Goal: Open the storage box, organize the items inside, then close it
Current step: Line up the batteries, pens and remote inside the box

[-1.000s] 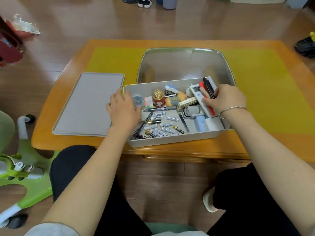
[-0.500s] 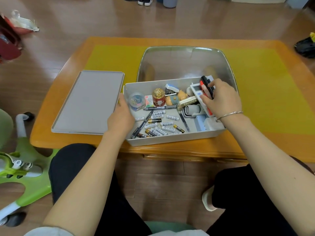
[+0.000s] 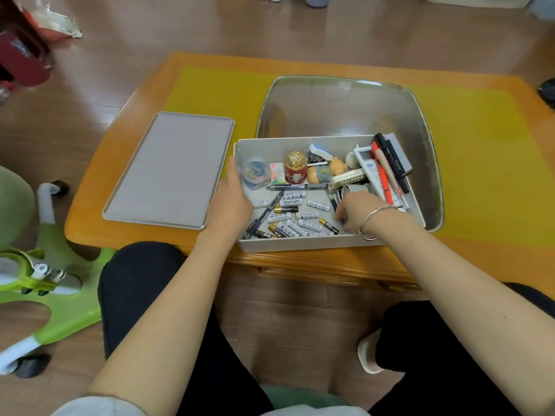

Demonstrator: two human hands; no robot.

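Observation:
The open grey storage box (image 3: 300, 245) stands at the table's near edge. Its flat lid (image 3: 171, 172) lies to the left. Inside are several batteries (image 3: 312, 225), a black pen (image 3: 297, 186), a clear tub of clips (image 3: 255, 172), a red jar with a gold cap (image 3: 295, 169), a small figurine (image 3: 319, 173), a white remote-like device (image 3: 368, 166) and pens (image 3: 390, 163) leaning on the right wall. My left hand (image 3: 232, 202) grips the box's left wall. My right hand (image 3: 359, 210) reaches down to the box floor beside the batteries; its fingertips are hidden.
A shiny metal tray (image 3: 345, 106) sits right behind and under the box on a yellow mat (image 3: 480, 163). The wooden table's front edge (image 3: 315, 265) is just above my knees. A green and white wheeled toy (image 3: 45, 280) stands on the floor at left.
My right hand left the pens at the right wall and dropped toward me to the box floor by the batteries. My left hand shifted from inside the box to its left wall.

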